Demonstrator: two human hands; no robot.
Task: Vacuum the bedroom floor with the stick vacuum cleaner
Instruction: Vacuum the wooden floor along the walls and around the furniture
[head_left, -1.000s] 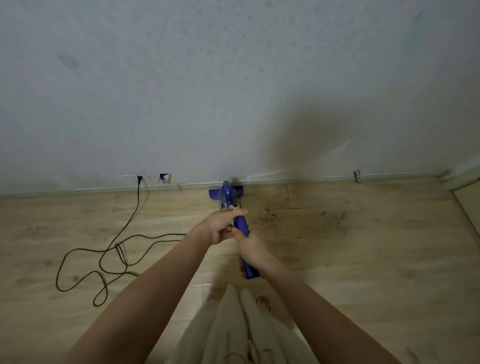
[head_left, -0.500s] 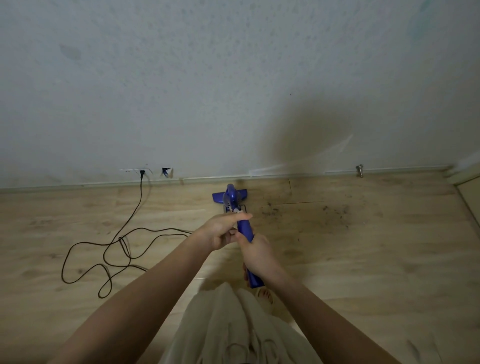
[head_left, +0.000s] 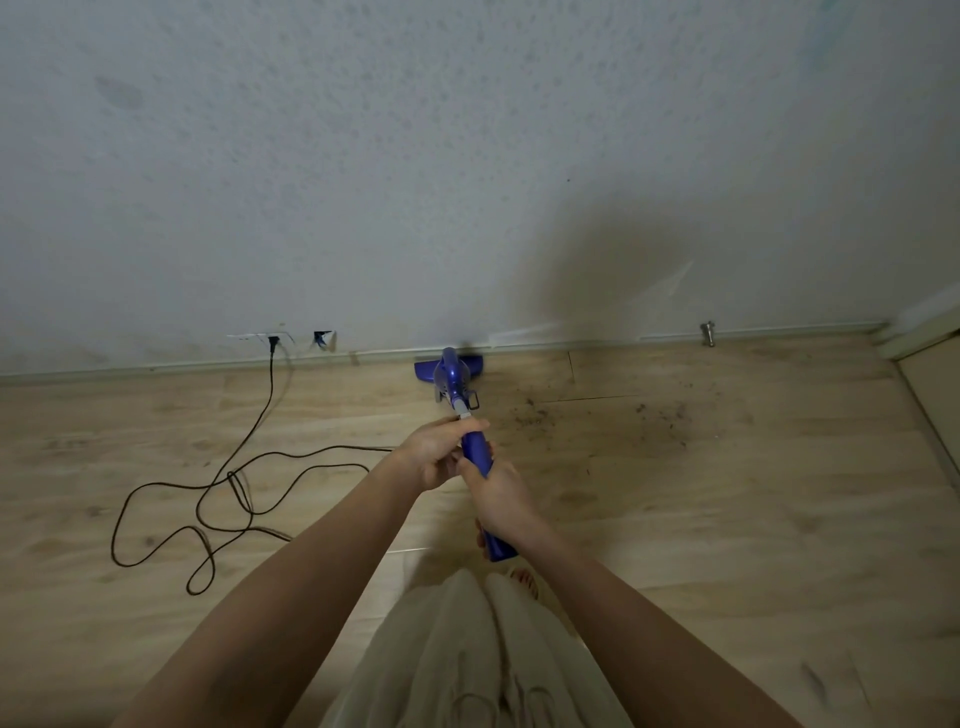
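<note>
A blue stick vacuum cleaner (head_left: 453, 376) points away from me, its floor head against the skirting of the white wall. My left hand (head_left: 435, 453) grips the upper part of the blue handle. Just behind it, my right hand (head_left: 497, 496) grips the lower part of the handle, whose end sticks out below my wrist. Dark crumbs of dirt (head_left: 657, 415) lie scattered on the wooden floor (head_left: 727, 519) to the right of the vacuum head.
A black power cord (head_left: 228, 483) runs from a wall socket (head_left: 272, 340) and lies in loose loops on the floor at my left. A metal door stop (head_left: 707, 332) stands at the skirting on the right. A door frame (head_left: 930, 332) is at far right.
The vacuum head has moved forward from slightly off the wall to the skirting. Both hands kept their grip on the handle and pushed forward with it.
</note>
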